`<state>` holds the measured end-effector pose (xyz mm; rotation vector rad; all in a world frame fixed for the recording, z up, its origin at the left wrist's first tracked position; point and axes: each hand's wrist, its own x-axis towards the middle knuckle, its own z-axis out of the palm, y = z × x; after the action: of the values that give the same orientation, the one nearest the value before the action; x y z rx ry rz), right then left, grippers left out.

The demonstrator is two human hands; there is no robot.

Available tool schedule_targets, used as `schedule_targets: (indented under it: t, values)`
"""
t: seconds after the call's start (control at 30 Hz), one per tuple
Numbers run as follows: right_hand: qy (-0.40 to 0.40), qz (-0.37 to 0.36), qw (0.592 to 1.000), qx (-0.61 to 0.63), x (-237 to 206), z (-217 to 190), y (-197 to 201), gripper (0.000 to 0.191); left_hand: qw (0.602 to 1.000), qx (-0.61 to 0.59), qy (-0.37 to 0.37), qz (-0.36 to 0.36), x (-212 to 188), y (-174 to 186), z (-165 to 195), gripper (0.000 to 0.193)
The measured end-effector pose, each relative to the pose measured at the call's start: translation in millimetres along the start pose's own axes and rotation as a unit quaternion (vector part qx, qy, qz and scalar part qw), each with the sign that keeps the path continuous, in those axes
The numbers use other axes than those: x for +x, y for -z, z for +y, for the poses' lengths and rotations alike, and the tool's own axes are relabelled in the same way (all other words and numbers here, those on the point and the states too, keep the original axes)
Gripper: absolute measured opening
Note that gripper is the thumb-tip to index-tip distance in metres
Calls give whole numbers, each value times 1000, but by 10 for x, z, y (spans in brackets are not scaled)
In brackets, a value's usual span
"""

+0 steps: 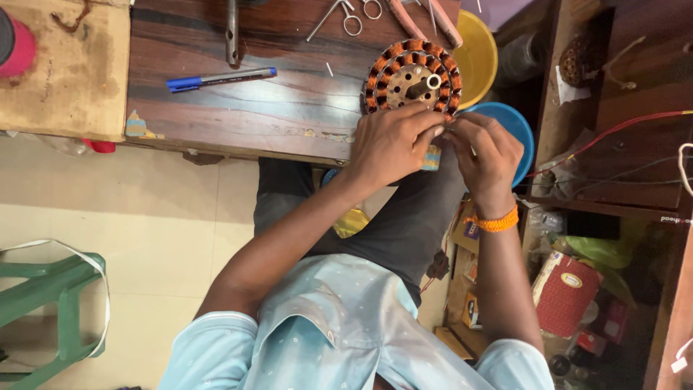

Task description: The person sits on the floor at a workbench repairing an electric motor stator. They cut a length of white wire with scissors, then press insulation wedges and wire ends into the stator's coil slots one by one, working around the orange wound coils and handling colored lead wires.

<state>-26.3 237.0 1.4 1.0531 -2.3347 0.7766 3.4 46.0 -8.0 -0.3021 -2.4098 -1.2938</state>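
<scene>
Both hands are bunched up right at the near edge of the counter [289, 108], working on the lower rim of a round motor winding [412, 76], the kind with copper coils wrapped around a ring and a metal shaft sticking up from the middle. The left hand [390, 144] is curled with its fingertips pinched in against the edge of the winding, and the right hand [485, 148] is touching it fingertip to fingertip, also pinched shut on something thin, maybe a wire, but it's too small to tell what. There's an orange band [497, 221] on the right wrist. A small striped block [431, 157] peeks out just below the left hand's fingers. The winding sits flat on the dark wood counter, near the right end, with a yellow bowl [478, 47] just beside it and a blue bowl [516, 126] partly hidden behind the right hand. Farther left on the counter lies a blue pen [220, 78], well apart from the hands, and up by the far edge there's a pair of scissors [339, 16] and some pink-handled pliers [426, 20]. A green plastic stool [50, 303] stands on the tiled floor off to the left.
</scene>
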Motion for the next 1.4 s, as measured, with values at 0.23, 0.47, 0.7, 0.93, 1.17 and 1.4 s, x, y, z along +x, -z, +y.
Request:
schedule_targets:
  t: [0.23, 0.47, 0.7, 0.93, 1.17, 1.4]
  values:
    - [-110, -4, 990, 87, -45, 56, -93, 11, 999, -10, -21, 23, -10, 18, -16, 13]
    - [-286, -15, 906, 312, -87, 30, -27, 18, 998, -16, -48, 44, -30, -14, -20, 15]
    - [22, -22, 999, 25, 76, 91, 48, 25, 998, -12, 42, -47, 72, 48, -34, 13]
    - [84, -11, 996, -22, 76, 179, -44, 20, 999, -25, 10, -32, 85, 88, -70, 13]
    - [-354, -137, 865, 328, -143, 127, -50, 24, 997, -32, -61, 14, -38, 40, -76, 19]
    - [-23, -50, 998, 12, 77, 19, 115, 20, 999, -26, -13, -21, 3, 33, -117, 11]
